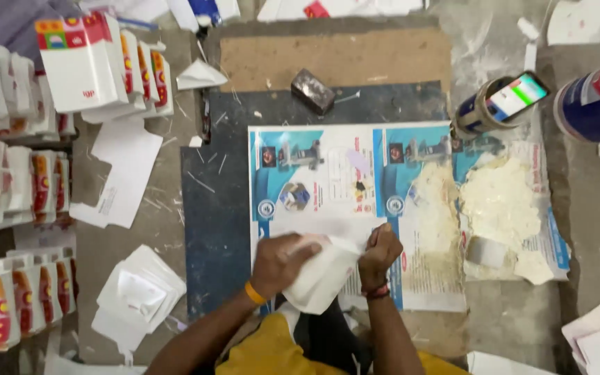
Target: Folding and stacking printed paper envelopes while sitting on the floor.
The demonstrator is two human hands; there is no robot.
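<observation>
Both of my hands work on a white folded paper piece (322, 276) lying over a printed blue and white poster sheet (328, 180). My left hand (280, 262), with an orange band at the wrist, presses flat on the paper's left part. My right hand (378, 255), fingers curled into a fist, pinches the paper's upper right edge. A smear of pale yellow paste (498, 201) covers the sheet to the right of my hands.
Stacks of finished white paper bags with red and yellow print (15, 173) line the left side. A pile of flat white cut sheets (137, 295) lies at lower left. A dark block (312, 90) sits on brown board; a phone rests on a can (501, 104); a blue can (595, 101) stands at the right.
</observation>
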